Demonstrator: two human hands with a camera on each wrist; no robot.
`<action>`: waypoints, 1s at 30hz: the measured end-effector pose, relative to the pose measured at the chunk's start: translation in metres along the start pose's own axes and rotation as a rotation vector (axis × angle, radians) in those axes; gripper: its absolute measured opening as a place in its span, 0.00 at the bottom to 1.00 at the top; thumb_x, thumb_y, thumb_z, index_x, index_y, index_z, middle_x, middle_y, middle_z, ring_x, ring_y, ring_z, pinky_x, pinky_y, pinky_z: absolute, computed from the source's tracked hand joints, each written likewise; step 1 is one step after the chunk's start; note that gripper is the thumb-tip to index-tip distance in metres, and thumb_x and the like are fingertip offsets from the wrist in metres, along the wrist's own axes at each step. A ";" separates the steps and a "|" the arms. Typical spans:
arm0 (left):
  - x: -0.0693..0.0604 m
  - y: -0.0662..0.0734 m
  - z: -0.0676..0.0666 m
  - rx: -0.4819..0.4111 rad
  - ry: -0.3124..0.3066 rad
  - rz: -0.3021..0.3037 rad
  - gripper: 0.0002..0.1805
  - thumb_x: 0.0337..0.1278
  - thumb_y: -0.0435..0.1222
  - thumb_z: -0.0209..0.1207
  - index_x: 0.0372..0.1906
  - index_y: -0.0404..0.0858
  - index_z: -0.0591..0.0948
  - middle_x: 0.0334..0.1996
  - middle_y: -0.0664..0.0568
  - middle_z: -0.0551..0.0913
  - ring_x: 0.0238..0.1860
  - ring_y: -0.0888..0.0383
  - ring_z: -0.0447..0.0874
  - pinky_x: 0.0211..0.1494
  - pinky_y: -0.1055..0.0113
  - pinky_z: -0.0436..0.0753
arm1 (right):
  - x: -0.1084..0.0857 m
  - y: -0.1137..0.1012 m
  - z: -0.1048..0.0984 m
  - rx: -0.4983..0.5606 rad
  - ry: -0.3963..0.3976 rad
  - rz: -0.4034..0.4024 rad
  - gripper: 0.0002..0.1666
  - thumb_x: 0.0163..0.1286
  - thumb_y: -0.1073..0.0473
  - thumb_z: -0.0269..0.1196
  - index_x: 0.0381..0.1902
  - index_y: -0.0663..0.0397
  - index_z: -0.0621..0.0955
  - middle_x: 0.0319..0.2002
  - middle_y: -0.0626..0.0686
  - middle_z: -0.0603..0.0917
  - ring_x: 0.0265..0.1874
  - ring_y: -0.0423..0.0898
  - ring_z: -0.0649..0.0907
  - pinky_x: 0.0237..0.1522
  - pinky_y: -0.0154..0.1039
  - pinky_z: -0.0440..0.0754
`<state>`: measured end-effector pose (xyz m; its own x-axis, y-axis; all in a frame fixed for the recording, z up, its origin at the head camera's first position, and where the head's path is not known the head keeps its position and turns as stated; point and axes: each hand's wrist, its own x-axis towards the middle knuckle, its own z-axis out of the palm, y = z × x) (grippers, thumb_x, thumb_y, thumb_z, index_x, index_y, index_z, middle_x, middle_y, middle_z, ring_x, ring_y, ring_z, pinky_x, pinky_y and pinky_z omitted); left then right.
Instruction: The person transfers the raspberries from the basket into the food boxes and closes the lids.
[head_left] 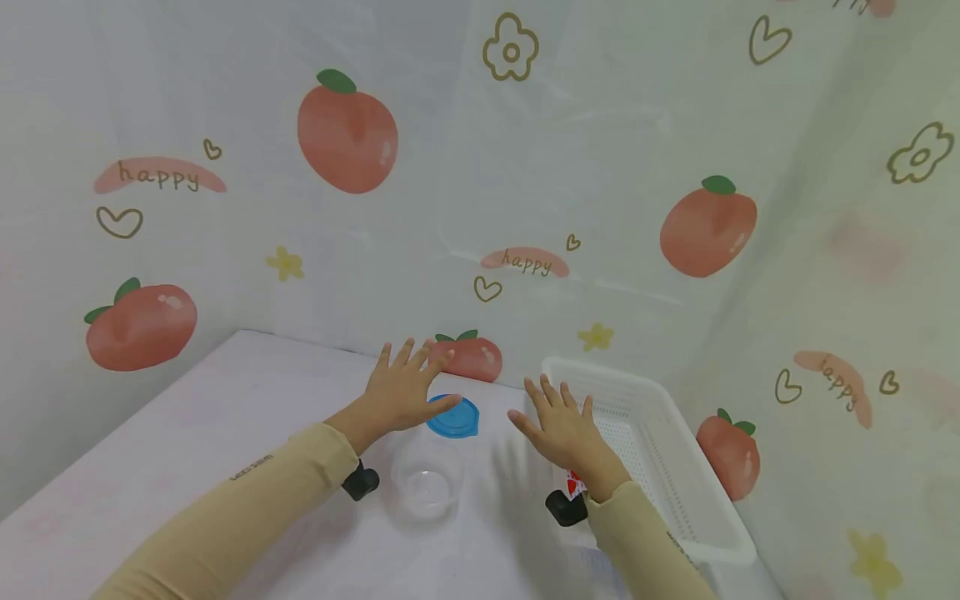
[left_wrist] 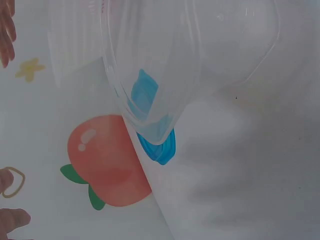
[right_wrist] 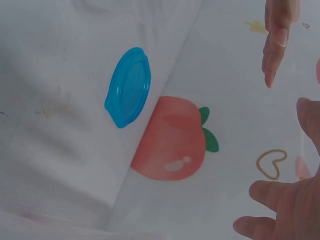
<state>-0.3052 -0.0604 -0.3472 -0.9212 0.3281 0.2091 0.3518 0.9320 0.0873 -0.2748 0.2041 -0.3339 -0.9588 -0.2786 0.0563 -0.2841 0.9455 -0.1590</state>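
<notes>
Beige sleeves (head_left: 240, 508) lead to left fingers (head_left: 402, 353) and right fingers (head_left: 551, 393), spread apart, the blue lid (head_left: 456, 421) between them, nearer the left.

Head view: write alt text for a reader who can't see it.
A person's left hand and right hand hover, fingers spread, above a white table. A blue lid and, nearer the camera, a clear round bowl rest on it; a white perforated basket stands at the right, before a fruit-printed backdrop.
</notes>
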 end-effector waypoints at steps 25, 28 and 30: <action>-0.008 -0.004 -0.002 -0.161 -0.185 -0.057 0.26 0.60 0.48 0.60 0.59 0.39 0.78 0.56 0.45 0.81 0.55 0.47 0.80 0.51 0.48 0.83 | -0.006 -0.001 -0.004 0.047 -0.048 0.011 0.27 0.68 0.45 0.61 0.60 0.50 0.76 0.58 0.54 0.80 0.56 0.53 0.80 0.56 0.55 0.78; -0.009 -0.004 -0.003 -0.186 -0.223 -0.078 0.21 0.60 0.46 0.61 0.52 0.38 0.81 0.50 0.47 0.84 0.47 0.51 0.83 0.47 0.51 0.84 | -0.006 -0.001 -0.004 0.075 -0.041 0.020 0.24 0.67 0.47 0.62 0.58 0.48 0.78 0.52 0.53 0.83 0.51 0.52 0.82 0.52 0.53 0.81; -0.011 -0.004 -0.004 -0.193 -0.237 -0.079 0.18 0.60 0.46 0.61 0.49 0.38 0.82 0.47 0.47 0.85 0.43 0.53 0.83 0.45 0.53 0.84 | -0.006 -0.002 -0.005 0.096 -0.030 0.022 0.22 0.67 0.48 0.62 0.56 0.48 0.78 0.49 0.52 0.84 0.48 0.50 0.83 0.49 0.50 0.82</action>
<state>-0.2964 -0.0686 -0.3459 -0.9521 0.3037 -0.0362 0.2818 0.9171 0.2821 -0.2687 0.2051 -0.3292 -0.9641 -0.2645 0.0226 -0.2614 0.9314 -0.2532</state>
